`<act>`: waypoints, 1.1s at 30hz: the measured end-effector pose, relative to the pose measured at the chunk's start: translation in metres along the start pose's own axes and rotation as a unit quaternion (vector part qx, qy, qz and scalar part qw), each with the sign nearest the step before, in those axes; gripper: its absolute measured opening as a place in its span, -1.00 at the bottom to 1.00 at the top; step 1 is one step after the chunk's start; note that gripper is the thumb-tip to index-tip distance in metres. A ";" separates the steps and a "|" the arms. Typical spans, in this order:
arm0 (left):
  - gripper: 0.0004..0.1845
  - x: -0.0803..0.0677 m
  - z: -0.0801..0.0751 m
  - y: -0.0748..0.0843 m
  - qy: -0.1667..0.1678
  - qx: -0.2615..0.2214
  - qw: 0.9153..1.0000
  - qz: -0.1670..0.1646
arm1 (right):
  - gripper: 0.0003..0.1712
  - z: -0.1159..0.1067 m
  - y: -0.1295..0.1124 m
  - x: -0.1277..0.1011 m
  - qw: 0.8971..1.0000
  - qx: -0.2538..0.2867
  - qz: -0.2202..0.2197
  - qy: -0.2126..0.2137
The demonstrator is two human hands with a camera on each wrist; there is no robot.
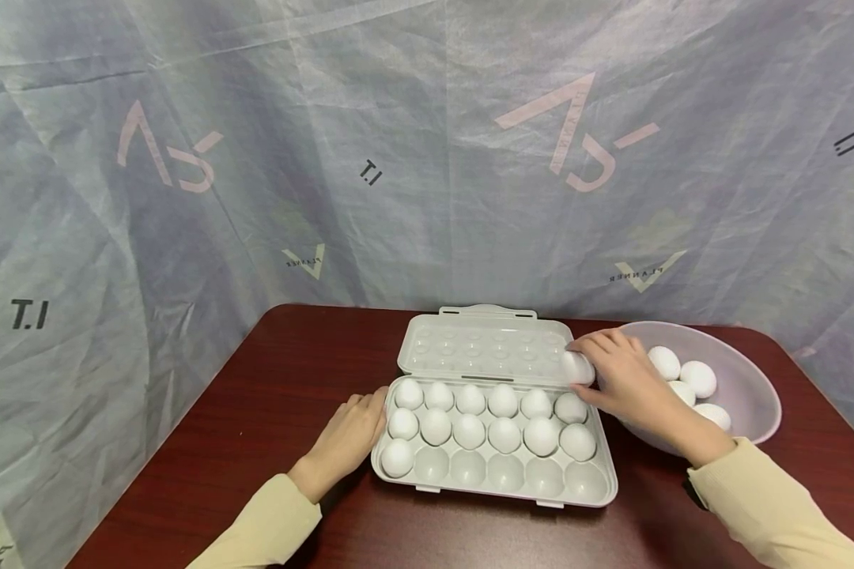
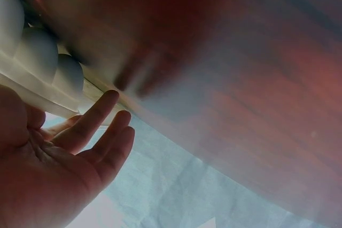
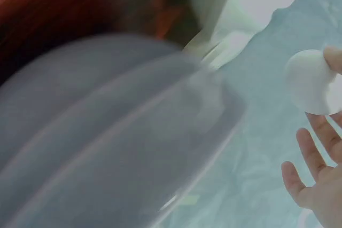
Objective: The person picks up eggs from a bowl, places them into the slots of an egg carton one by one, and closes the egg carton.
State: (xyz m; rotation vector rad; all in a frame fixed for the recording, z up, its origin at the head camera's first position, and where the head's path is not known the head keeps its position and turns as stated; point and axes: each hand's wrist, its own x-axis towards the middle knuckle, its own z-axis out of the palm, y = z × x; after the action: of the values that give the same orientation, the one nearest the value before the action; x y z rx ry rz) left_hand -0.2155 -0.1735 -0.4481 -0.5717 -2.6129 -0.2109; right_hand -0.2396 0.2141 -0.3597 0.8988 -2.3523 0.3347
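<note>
A pale grey egg tray (image 1: 494, 494) lies on the dark red table with its lid (image 1: 484, 348) open at the back. Several white eggs (image 1: 470, 415) fill its two back rows, and one sits at the front left. My right hand (image 1: 615, 371) pinches a white egg (image 1: 578, 367) above the tray's back right corner. In the right wrist view the held egg (image 3: 310, 81) sits at my fingertips (image 3: 331, 60), with the other fingers spread. My left hand (image 1: 352, 435) rests with straight fingers against the tray's left edge. The left wrist view shows its relaxed fingers (image 2: 96, 126) beside the tray (image 2: 32, 86).
A translucent bowl (image 1: 750, 395) with several white eggs (image 1: 697, 378) stands right of the tray, under my right forearm; the right wrist view shows the bowl (image 3: 107, 132) blurred. A grey printed sheet (image 1: 427, 158) hangs behind the table. Bare table top (image 1: 270, 379) lies to the left.
</note>
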 end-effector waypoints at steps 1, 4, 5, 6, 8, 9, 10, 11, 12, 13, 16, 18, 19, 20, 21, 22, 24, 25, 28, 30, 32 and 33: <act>-0.74 0.000 0.000 0.000 0.000 0.000 1.000 0.000 | -0.46 0.001 -0.003 0.001 1.000 0.000 -0.006 -0.002; -0.73 0.000 0.000 0.000 0.001 -0.001 1.000 0.000 | -0.46 0.005 -0.014 0.004 1.000 0.008 -0.025 -0.004; -0.73 0.000 -0.001 0.000 0.002 -0.001 1.000 0.000 | -0.46 0.006 -0.017 0.005 0.999 0.012 -0.034 -0.002; -0.73 0.000 -0.001 0.000 0.002 -0.002 1.000 0.001 | -0.46 0.007 -0.020 0.006 0.999 0.017 -0.043 -0.001; -0.73 0.000 -0.002 0.000 0.005 -0.004 1.000 0.003 | -0.46 0.011 -0.026 0.008 0.998 0.026 -0.058 -0.002; -0.73 0.000 -0.002 0.000 0.006 -0.005 1.000 0.004 | -0.46 0.012 -0.030 0.008 0.997 0.029 -0.065 -0.003; -0.73 0.000 -0.002 0.000 0.006 -0.005 1.000 0.004 | -0.46 0.014 -0.033 0.009 0.997 0.032 -0.072 -0.004; -0.74 0.000 -0.002 0.000 0.007 -0.005 1.000 0.005 | -0.46 0.016 -0.036 0.010 0.996 0.034 -0.077 -0.006; -0.74 0.000 -0.002 0.000 0.006 -0.005 1.000 0.004 | -0.46 0.018 -0.039 0.011 0.996 0.034 -0.082 -0.008; -0.74 0.000 -0.002 0.000 0.006 -0.005 1.000 0.004 | -0.46 0.019 -0.043 0.011 0.996 0.034 -0.084 -0.012; -0.75 0.000 -0.002 0.001 0.004 -0.005 1.000 0.001 | -0.46 0.024 -0.054 0.014 0.995 0.038 -0.088 -0.025; -0.75 0.000 -0.002 0.001 0.003 -0.004 1.000 0.000 | -0.46 0.027 -0.061 0.016 0.994 0.040 -0.091 -0.036; -0.75 0.000 -0.002 0.001 0.004 -0.004 1.000 0.001 | -0.46 0.028 -0.064 0.017 0.994 0.042 -0.092 -0.041; -0.75 0.000 -0.002 0.001 0.004 -0.005 1.000 0.001 | -0.46 0.029 -0.067 0.018 0.994 0.043 -0.094 -0.046; -0.75 0.000 -0.001 0.001 0.004 -0.005 1.000 0.001 | -0.46 0.030 -0.070 0.019 0.993 0.045 -0.098 -0.049; -0.75 0.000 -0.001 0.000 0.004 -0.006 1.000 0.001 | -0.46 0.031 -0.073 0.020 0.992 0.048 -0.102 -0.052; -0.75 0.000 -0.001 0.000 0.004 -0.006 1.000 0.003 | -0.46 0.033 -0.078 0.022 0.991 0.057 -0.109 -0.056; -0.75 0.000 -0.001 0.000 0.005 -0.006 1.000 0.004 | -0.46 0.034 -0.081 0.022 0.990 0.062 -0.113 -0.058; -0.75 0.000 -0.001 0.000 0.006 -0.005 1.000 0.005 | -0.45 0.038 -0.088 0.024 0.986 0.078 -0.126 -0.072; -0.75 0.000 -0.001 0.000 0.007 -0.005 1.000 0.004 | -0.45 0.040 -0.092 0.025 0.983 0.087 -0.134 -0.086; -0.75 0.000 -0.001 0.000 0.007 -0.004 1.000 0.002 | -0.45 0.041 -0.097 0.027 0.980 0.093 -0.143 -0.100; -0.75 0.000 -0.001 0.000 0.007 -0.003 1.000 0.002 | -0.45 0.042 -0.099 0.028 0.979 0.094 -0.147 -0.105</act>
State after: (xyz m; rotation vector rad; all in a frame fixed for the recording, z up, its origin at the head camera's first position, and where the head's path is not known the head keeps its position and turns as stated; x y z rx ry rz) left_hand -0.2153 -0.1733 -0.4470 -0.5752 -2.5991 -0.2219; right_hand -0.2078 0.1082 -0.3738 1.4150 -2.3573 0.3601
